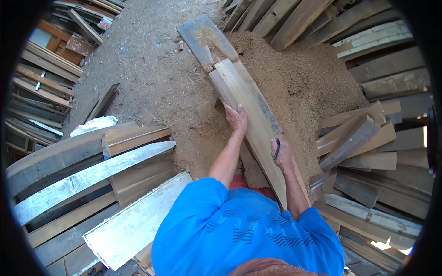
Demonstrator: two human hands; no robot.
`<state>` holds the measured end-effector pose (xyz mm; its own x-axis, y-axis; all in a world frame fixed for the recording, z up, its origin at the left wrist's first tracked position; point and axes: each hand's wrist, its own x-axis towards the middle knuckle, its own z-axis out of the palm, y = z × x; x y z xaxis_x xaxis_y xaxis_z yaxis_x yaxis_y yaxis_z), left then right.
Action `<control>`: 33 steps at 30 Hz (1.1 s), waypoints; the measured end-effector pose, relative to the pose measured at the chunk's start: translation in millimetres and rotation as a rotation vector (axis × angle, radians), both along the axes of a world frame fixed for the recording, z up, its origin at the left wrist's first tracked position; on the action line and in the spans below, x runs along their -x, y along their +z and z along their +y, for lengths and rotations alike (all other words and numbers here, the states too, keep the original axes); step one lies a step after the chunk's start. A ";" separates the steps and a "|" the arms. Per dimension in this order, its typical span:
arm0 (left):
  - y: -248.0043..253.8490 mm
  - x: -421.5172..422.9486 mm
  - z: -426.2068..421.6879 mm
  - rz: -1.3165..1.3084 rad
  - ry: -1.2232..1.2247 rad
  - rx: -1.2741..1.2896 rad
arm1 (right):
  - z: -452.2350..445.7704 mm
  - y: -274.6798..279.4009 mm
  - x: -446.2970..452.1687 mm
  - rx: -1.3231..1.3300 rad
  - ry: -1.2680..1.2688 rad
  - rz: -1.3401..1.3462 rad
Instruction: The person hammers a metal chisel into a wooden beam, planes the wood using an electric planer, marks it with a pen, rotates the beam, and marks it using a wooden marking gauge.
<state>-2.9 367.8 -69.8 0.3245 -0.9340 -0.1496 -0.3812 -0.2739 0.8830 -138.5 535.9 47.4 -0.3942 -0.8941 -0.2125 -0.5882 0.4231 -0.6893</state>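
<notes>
A long, light-coloured board [251,117] lies lengthwise along a weathered bench [195,39] and reaches back to my body. My left hand [236,117] rests at the board's left edge, its thumb on the top face and its fingers partly hidden over the side. On the board's right side, my right hand [282,151] is closed around a dark, thin tool [276,149] that looks like a pen or pencil. Another strip of wood [222,87] lies along the left of the board's far part.
Sawdust [313,78] is heaped right of the bench. Stacked planks [391,64] line the right side, with short offcuts [357,133] nearer. At the left are more boards [60,156], a white panel [138,218] and a white bag [94,125].
</notes>
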 end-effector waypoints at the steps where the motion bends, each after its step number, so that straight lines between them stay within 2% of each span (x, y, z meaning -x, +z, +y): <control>1: -0.1 -5.8 1.5 0.009 -0.017 -0.007 | 8.3 4.0 -4.9 0.040 0.028 -0.012; 4: 3.2 -52.5 12.0 0.006 -0.441 -0.108 | 38.2 0.7 -10.3 0.222 0.082 -0.074; 5: 5.6 -53.6 41.9 -0.547 -0.272 0.181 | 53.1 -2.1 -13.2 0.288 0.097 -0.101; 8: 82.9 -74.4 99.0 0.020 -0.633 -0.093 | 98.1 29.7 -17.0 0.089 0.155 -0.119; 10: 57.5 -70.8 148.2 0.225 -0.901 -0.087 | 130.7 38.7 -21.1 0.021 0.189 -0.213; 12: 68.6 -57.0 196.2 0.639 -1.001 -0.531 | 163.4 38.3 -28.4 0.044 0.181 -0.311; 15: 89.7 -40.5 246.3 0.952 -1.059 -0.722 | 204.5 35.6 -41.0 0.161 0.077 -0.452; 18: 80.0 -33.5 270.4 1.238 -1.063 -0.811 | 237.5 56.2 -51.0 0.193 -0.040 -0.524; 21: 96.2 -31.6 292.3 1.431 -1.103 -0.901 | 271.3 60.5 -56.4 0.273 -0.077 -0.512; 24: 128.1 -39.4 313.5 1.454 -1.107 -0.922 | 298.8 77.8 -61.0 0.335 -0.110 -0.539; 30: 132.6 -34.2 346.6 1.518 -1.337 -0.970 | 342.9 85.9 -68.9 0.410 -0.259 -0.781; 33: 126.8 -24.5 351.5 1.433 -1.403 -0.939 | 353.3 82.6 -68.1 0.450 -0.312 -0.842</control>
